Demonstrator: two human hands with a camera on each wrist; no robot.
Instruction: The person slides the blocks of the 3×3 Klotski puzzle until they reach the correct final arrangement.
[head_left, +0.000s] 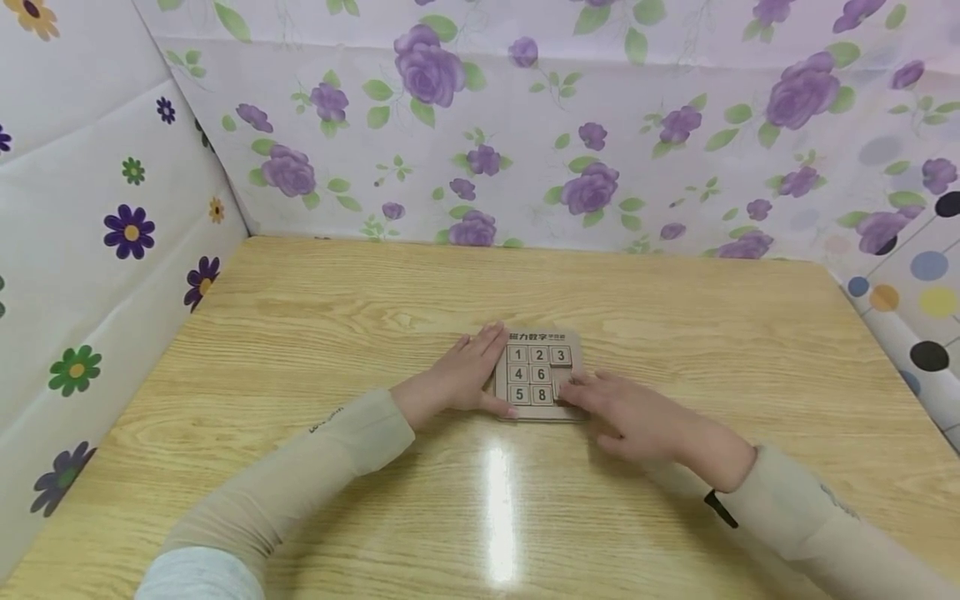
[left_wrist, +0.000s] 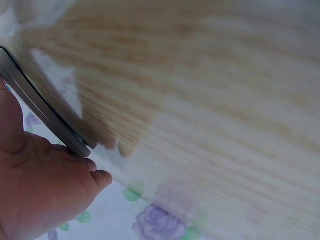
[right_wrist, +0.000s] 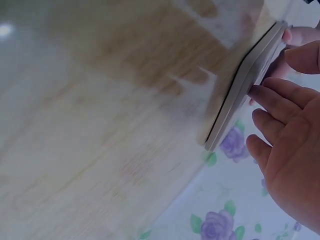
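Observation:
A pale sliding number puzzle (head_left: pixel 546 412) lies flat near the middle of the table. Its top row reads 1, 2, 3; below are 4 and 6, then 5 and 8. A gap shows right of the 6, and fingers cover the lower right spot. My left hand (head_left: pixel 465 375) holds the puzzle's left side, fingers along the upper left edge and thumb at the lower left corner. The right hand (head_left: pixel 633 417) reaches in from the right with fingers extended, fingertips at the right column. In the right wrist view, those fingers (right_wrist: pixel 275 102) overlap the board's edge (right_wrist: pixel 245 75).
The wood-grain table (head_left: pixel 360 292) is glossy, with a bright reflection below the puzzle. Behind it hangs a cloth (head_left: pixel 510 108) with purple roses. Flowered cloth (head_left: pixel 82 283) stands at the left and dotted cloth (head_left: pixel 922 333) at the right.

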